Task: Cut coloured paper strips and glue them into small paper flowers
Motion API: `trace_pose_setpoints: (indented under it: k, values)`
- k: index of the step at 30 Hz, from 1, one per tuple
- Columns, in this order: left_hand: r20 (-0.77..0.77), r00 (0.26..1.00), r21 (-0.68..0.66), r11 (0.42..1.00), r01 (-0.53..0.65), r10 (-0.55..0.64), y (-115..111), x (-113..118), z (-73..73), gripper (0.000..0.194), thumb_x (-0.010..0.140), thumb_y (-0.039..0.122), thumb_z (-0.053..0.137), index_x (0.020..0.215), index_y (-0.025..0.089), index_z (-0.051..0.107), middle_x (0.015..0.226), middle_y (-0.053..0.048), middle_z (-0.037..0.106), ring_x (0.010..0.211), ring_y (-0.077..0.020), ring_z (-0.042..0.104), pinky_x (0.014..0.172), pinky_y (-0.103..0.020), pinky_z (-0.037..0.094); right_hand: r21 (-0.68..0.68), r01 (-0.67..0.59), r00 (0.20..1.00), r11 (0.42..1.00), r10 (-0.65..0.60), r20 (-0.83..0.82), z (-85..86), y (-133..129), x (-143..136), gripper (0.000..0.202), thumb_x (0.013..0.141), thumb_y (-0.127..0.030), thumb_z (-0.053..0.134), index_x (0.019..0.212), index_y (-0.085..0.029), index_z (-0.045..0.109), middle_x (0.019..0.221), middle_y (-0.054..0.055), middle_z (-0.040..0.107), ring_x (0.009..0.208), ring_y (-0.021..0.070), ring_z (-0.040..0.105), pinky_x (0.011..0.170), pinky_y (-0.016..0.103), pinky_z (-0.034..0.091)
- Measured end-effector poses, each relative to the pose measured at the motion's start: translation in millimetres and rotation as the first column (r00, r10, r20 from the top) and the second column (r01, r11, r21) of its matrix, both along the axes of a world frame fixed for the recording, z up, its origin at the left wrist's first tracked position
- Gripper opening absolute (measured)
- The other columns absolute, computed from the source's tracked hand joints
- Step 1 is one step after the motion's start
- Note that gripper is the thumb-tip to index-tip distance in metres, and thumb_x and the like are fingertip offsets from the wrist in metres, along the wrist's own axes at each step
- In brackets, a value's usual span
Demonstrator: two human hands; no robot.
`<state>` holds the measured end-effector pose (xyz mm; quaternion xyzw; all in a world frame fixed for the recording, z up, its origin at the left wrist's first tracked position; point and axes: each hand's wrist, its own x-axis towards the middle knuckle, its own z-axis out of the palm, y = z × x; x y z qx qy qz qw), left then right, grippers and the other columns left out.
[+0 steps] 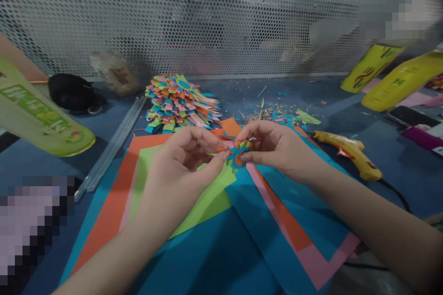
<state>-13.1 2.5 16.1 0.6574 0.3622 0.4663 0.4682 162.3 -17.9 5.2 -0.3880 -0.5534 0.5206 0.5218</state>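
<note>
Between my two hands, above a spread of coloured paper sheets [207, 258], is a small paper flower [236, 156] in blue, orange and green. My left hand [187, 161] pinches its left edge between thumb and fingertips. From the other side my right hand [273, 150] grips it, the thumb lying across its face. The sheets beneath are blue, orange, pink and green and overlap. Behind my hands stands a pile of layered paper flowers [176, 101] in the same colours. Part of a dark, thin object shows behind my fingers; its kind is hidden.
A yellow glue gun [349, 147] with a black cord lies at right. Clear glue sticks [114, 147] and a green bottle [41, 110] are at left. Paper scraps [280, 117] litter the back, before a perforated metal panel [207, 18]. Yellow bottles [401, 83] stand at far right.
</note>
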Motion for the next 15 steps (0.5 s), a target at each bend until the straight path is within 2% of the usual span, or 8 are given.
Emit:
trace_pose_setpoints:
  k: [11,13,15]
  values:
    - [0.016,1.0,-0.003,1.0,0.004,-0.004,-3.2,0.4,0.5,0.012,0.069,0.016,0.067,0.075,0.019,0.057,0.072,0.003,0.061,0.07,-0.0082,0.059,0.066,-0.017,0.048,0.048,-0.03,1.0,0.998,0.03,0.003,-2.7,2.5,0.5,0.023,0.064,-0.005,0.069,0.081,-0.015,0.055,0.076,-0.004,0.059,0.066,0.0076,0.062,0.063,0.021,0.055]
    - [0.074,0.997,-0.01,0.999,-0.038,0.039,-2.6,-0.4,1.5,0.011,0.071,0.02,0.066,0.078,0.02,0.057,0.076,0.003,0.062,0.074,-0.0091,0.059,0.069,-0.019,0.047,0.152,0.035,0.996,0.988,-0.047,0.077,-3.6,1.7,0.6,0.022,0.067,-0.009,0.069,0.081,-0.016,0.054,0.078,-0.003,0.058,0.071,0.0087,0.061,0.067,0.023,0.054]
    - [0.128,0.988,-0.055,0.995,-0.08,0.086,1.1,-2.3,1.6,0.012,0.073,0.027,0.064,0.081,0.021,0.058,0.081,0.002,0.062,0.08,-0.0116,0.059,0.07,-0.021,0.046,0.367,0.103,0.957,0.925,-0.192,0.216,-4.5,0.5,2.0,0.017,0.072,-0.01,0.064,0.082,-0.017,0.052,0.082,0.0,0.057,0.078,0.0108,0.06,0.073,0.027,0.053]
